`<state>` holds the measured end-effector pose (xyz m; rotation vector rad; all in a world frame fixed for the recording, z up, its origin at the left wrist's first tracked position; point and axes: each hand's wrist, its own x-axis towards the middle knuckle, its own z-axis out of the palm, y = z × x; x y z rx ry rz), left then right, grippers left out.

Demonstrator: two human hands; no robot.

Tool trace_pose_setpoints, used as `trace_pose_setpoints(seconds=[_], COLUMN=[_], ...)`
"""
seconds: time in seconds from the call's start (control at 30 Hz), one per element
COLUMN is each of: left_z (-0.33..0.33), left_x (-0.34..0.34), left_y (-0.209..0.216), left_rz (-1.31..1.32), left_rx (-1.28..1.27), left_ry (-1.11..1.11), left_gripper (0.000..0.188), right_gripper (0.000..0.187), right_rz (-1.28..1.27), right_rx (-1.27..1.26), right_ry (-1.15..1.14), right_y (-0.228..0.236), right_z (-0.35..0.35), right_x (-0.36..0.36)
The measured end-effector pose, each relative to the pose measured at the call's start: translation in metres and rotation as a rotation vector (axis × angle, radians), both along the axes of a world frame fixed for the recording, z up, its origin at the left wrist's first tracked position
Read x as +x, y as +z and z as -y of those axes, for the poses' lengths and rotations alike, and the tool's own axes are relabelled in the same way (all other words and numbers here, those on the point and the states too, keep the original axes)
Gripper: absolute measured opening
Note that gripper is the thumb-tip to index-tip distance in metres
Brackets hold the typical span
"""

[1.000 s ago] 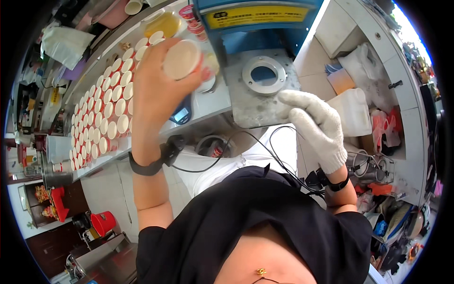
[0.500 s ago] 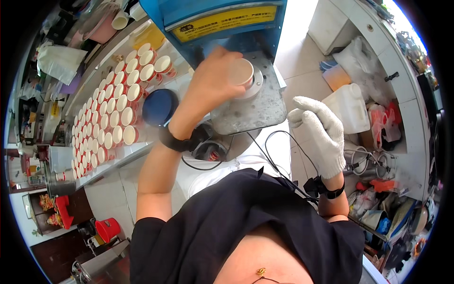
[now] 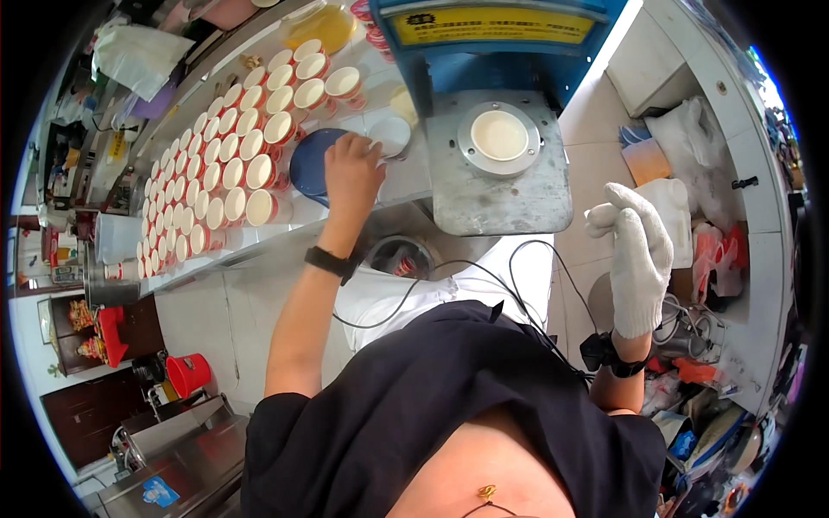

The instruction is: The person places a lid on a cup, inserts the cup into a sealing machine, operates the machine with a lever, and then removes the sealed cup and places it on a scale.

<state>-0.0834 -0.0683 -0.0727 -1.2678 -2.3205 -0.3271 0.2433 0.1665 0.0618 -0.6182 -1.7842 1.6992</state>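
My bare left hand (image 3: 354, 173) is over the counter, its fingers bent and apart. They reach between a round dark-blue lid or container (image 3: 313, 164) and a translucent white disc (image 3: 390, 135). The fingertips overlap the blue rim and the disc's edge; whether they press on either is unclear. A paper cup (image 3: 499, 135) sits upright in the round metal ring (image 3: 471, 155) on the blue machine's plate, only its pale top showing. Off to the plate's right, my right hand (image 3: 637, 259), in a white knit glove, is raised with fingers slightly bent, holding nothing.
Rows of red-and-white paper cups (image 3: 211, 177) fill the counter at left. The blue machine (image 3: 501, 65) rises beyond its metal plate (image 3: 505, 211). A black cable (image 3: 484, 266) crosses my lap, and a bin (image 3: 397, 255) stands below the counter edge. A white jug (image 3: 669, 207) is at right.
My left hand has let go of the cup at the machine's ring and moved left to the blue lid. The cup now sits down in the ring. The view has shifted.
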Motion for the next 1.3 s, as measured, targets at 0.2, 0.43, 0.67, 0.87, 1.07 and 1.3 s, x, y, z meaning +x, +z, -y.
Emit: trace_pose_setpoints(seconds=[0.2, 0.43, 0.67, 0.87, 1.07, 1.3], left_z=[-0.002, -0.003, -0.008, -0.031, -0.048, -0.058], left_x=[-0.009, 0.009, 0.055, 0.099, 0.105, 0.090], left_y=[-0.025, 0.002, 0.085, 0.108, 0.110, 0.084], left_rz=[-0.085, 0.159, 0.978, 1.651, 0.812, 0.229], left_rx=[0.083, 0.087, 0.753, 0.898, 0.613, 0.061], left_ry=[-0.006, 0.105, -0.052, -0.401, -0.286, -0.438], left_gripper=[0.019, 0.006, 0.007, 0.015, 0.042, 0.068], right_gripper=[0.031, 0.029, 0.034, 0.043, 0.032, 0.033], right_rz=[-0.038, 0.036, 0.075, -0.077, 0.107, 0.388], right_rx=[-0.037, -0.039, -0.075, -0.199, 0.206, 0.757], right_ry=[0.039, 0.060, 0.135, 0.121, -0.033, -0.008], right_y=[0.006, 0.013, 0.011, 0.013, -0.005, -0.014], right_z=[0.012, 0.024, 0.031, 0.049, 0.019, -0.002], right_x=[-0.013, -0.034, -0.050, -0.096, -0.091, -0.112])
